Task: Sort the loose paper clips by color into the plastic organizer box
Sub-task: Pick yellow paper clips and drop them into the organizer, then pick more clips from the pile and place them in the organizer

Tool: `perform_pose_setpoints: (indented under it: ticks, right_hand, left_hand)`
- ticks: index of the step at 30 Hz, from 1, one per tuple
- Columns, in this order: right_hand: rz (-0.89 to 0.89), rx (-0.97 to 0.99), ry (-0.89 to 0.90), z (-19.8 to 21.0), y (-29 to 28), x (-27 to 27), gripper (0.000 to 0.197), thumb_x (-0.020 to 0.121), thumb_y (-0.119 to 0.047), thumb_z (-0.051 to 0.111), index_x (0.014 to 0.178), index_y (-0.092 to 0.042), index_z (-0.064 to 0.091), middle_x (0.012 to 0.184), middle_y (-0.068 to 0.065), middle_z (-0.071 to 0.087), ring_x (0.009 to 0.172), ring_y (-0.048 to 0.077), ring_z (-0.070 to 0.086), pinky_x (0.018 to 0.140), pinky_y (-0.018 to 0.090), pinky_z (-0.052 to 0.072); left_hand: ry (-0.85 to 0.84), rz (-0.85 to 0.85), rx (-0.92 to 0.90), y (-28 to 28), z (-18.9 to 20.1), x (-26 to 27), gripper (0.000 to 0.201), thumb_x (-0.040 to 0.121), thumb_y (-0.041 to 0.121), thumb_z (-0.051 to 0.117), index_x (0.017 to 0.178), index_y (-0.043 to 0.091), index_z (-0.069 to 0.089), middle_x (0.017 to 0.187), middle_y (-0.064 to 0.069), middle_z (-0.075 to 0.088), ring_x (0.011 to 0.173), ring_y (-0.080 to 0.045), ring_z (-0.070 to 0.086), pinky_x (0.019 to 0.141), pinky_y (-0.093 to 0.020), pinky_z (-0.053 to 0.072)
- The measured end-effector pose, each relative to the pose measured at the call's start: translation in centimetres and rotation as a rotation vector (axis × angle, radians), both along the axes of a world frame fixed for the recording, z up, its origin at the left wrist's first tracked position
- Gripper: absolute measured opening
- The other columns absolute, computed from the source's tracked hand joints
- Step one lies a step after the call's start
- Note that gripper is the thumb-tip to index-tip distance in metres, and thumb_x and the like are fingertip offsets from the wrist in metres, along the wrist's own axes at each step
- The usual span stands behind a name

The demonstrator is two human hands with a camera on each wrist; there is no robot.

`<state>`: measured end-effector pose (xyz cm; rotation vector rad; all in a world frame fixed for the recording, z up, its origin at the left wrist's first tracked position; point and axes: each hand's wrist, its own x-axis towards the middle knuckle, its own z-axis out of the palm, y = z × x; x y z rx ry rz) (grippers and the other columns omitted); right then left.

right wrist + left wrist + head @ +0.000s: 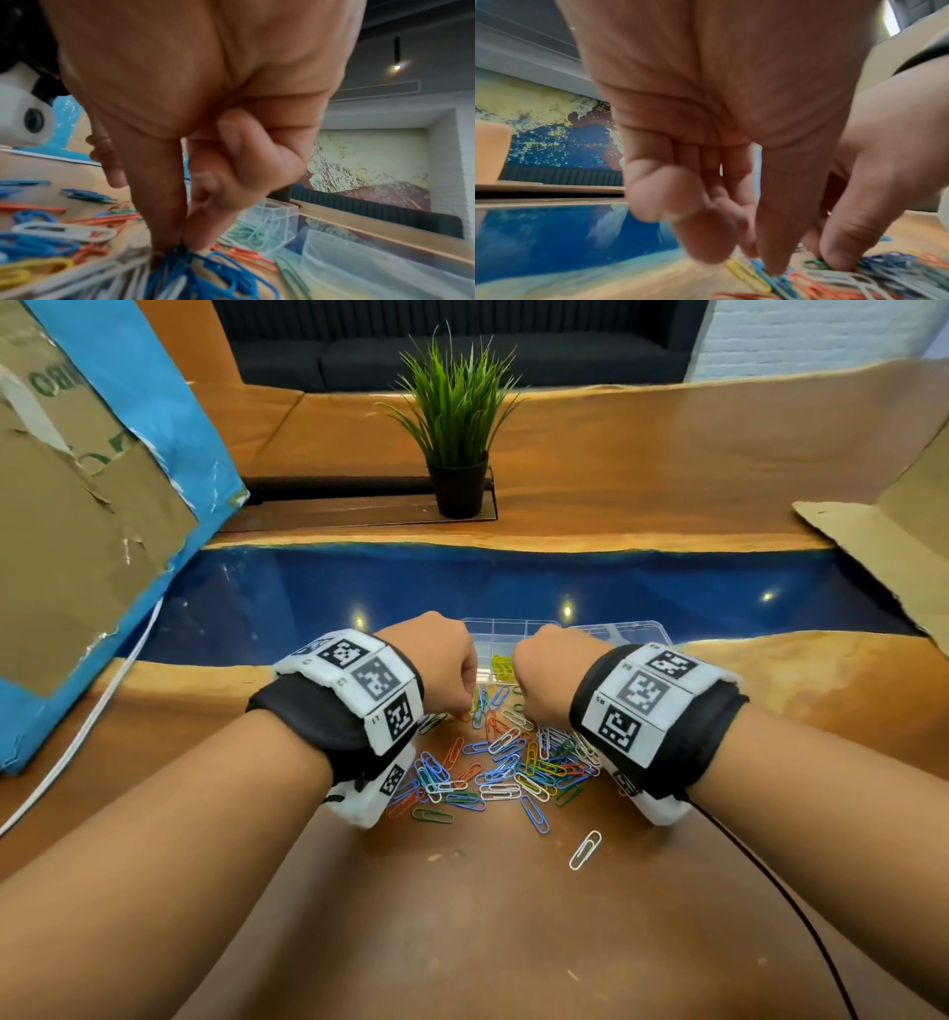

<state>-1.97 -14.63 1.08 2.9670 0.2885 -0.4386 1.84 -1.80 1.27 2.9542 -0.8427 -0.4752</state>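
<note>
A heap of loose paper clips [508, 762] in blue, white, orange, green and yellow lies on the wooden table. Behind it stands the clear plastic organizer box [518, 629], with yellow clips [502, 666] in one compartment. My left hand [464, 703] reaches down at the heap's far left edge. In the left wrist view its thumb and bent fingers [706, 249] stand a little apart over a yellow clip [746, 276]. At the heap's far right, my right hand [524, 706] pinches a bunch of blue clips [218, 272] between thumb and forefinger [182, 243]. The box [277, 213] sits just beyond.
A lone white clip [585, 850] lies nearer me. A blue resin strip [719, 593] runs behind the box, with a potted plant [457, 454] beyond. Cardboard [77, 531] leans at the left, and more cardboard [883, 541] lies at the right. Cables trail from both wrists.
</note>
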Motion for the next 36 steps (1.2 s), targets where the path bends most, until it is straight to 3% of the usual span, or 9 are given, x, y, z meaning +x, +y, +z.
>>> perform_pose_setpoints:
  ticks: [3, 9, 12, 15, 21, 25, 29, 33, 36]
  right_hand:
    - [0.005, -0.038, 0.013, -0.3, -0.1, 0.3, 0.034, 0.089, -0.018, 0.056, 0.061, -0.011, 0.038, 0.063, 0.003, 0.041, 0.067, 0.023, 0.049, 0.062, 0.029, 0.044]
    - [0.004, -0.044, 0.048, -0.3, -0.1, 0.0, 0.037, 0.082, -0.03, 0.065, 0.059, -0.013, 0.04, 0.059, 0.001, 0.043, 0.051, 0.014, 0.042, 0.049, 0.026, 0.04]
    - [-0.001, 0.03, 0.054, -0.4, -0.5, -0.1, 0.029, 0.079, -0.033, 0.064, 0.063, -0.011, 0.052, 0.061, 0.001, 0.05, 0.062, 0.021, 0.054, 0.054, 0.026, 0.045]
    - [-0.084, 0.196, 0.073, -0.1, -1.7, -0.4, 0.02, 0.076, -0.032, 0.064, 0.073, -0.012, 0.063, 0.072, 0.004, 0.062, 0.075, 0.023, 0.06, 0.066, 0.03, 0.049]
    - [-0.395, 0.783, 0.14, 0.5, -5.2, -0.7, 0.02, 0.074, -0.009, 0.066, 0.06, -0.015, 0.053, 0.059, 0.005, 0.058, 0.053, 0.017, 0.051, 0.054, 0.024, 0.046]
    - [-0.474, 1.066, 0.208, 0.0, -6.3, -1.0, 0.022, 0.077, 0.007, 0.064, 0.072, -0.012, 0.056, 0.063, 0.008, 0.059, 0.053, 0.017, 0.052, 0.046, 0.019, 0.048]
    - [-0.529, 1.128, 0.263, -0.3, -7.4, -0.9, 0.024, 0.082, 0.007, 0.063, 0.097, -0.012, 0.061, 0.068, 0.014, 0.056, 0.054, 0.02, 0.053, 0.049, 0.019, 0.053]
    - [-0.599, 1.112, 0.22, -0.4, -7.1, -0.9, 0.018, 0.09, 0.002, 0.05, 0.078, -0.009, 0.059, 0.068, 0.01, 0.056, 0.049, 0.015, 0.056, 0.048, 0.02, 0.053]
    - [-0.565, 0.952, 0.15, -0.4, -6.2, -0.9, 0.02, 0.09, -0.009, 0.047, 0.073, -0.01, 0.056, 0.069, 0.008, 0.055, 0.053, 0.017, 0.047, 0.047, 0.022, 0.042]
  left_hand:
    - [0.016, 0.03, 0.03, 0.6, 0.0, 0.1, 0.013, 0.078, 0.026, 0.071, 0.067, 0.021, 0.066, 0.054, 0.011, 0.053, 0.057, -0.006, 0.051, 0.046, -0.02, 0.034]
    - [0.092, 0.041, -0.016, 0.9, -0.5, -0.2, 0.018, 0.078, 0.03, 0.072, 0.064, 0.022, 0.063, 0.06, 0.011, 0.058, 0.064, -0.008, 0.056, 0.055, -0.022, 0.041]
    - [0.052, 0.019, -0.055, 0.3, -0.6, -0.6, 0.013, 0.076, 0.027, 0.071, 0.066, 0.022, 0.063, 0.058, 0.011, 0.054, 0.063, -0.009, 0.054, 0.057, -0.022, 0.042]
    - [-0.011, -0.024, -0.109, -0.8, -0.6, -1.0, 0.005, 0.079, 0.026, 0.068, 0.083, 0.023, 0.069, 0.06, 0.013, 0.05, 0.067, -0.01, 0.053, 0.059, -0.023, 0.04]
    - [-0.113, -0.087, -0.036, -2.8, -0.6, -1.0, 0.016, 0.084, 0.023, 0.061, 0.093, 0.019, 0.074, 0.08, 0.001, 0.06, 0.088, -0.022, 0.064, 0.062, -0.028, 0.041]
    - [-0.15, -0.044, 0.061, -3.4, -1.2, -0.8, 0.018, 0.087, 0.026, 0.059, 0.077, 0.012, 0.059, 0.067, -0.001, 0.047, 0.076, -0.026, 0.056, 0.064, -0.033, 0.048]
    - [-0.136, -0.008, 0.089, -3.6, -1.1, -0.8, 0.021, 0.086, 0.021, 0.061, 0.069, 0.012, 0.053, 0.065, -0.001, 0.044, 0.073, -0.025, 0.052, 0.064, -0.033, 0.047]
    - [-0.108, -0.004, 0.094, -3.7, -1.1, -0.8, 0.028, 0.084, 0.021, 0.062, 0.06, 0.011, 0.049, 0.058, 0.0, 0.043, 0.061, -0.021, 0.051, 0.061, -0.031, 0.047]
    - [-0.103, 0.003, 0.085, -3.8, -1.2, -1.0, 0.032, 0.081, 0.019, 0.061, 0.055, 0.01, 0.044, 0.056, -0.001, 0.042, 0.049, -0.014, 0.04, 0.053, -0.029, 0.041]
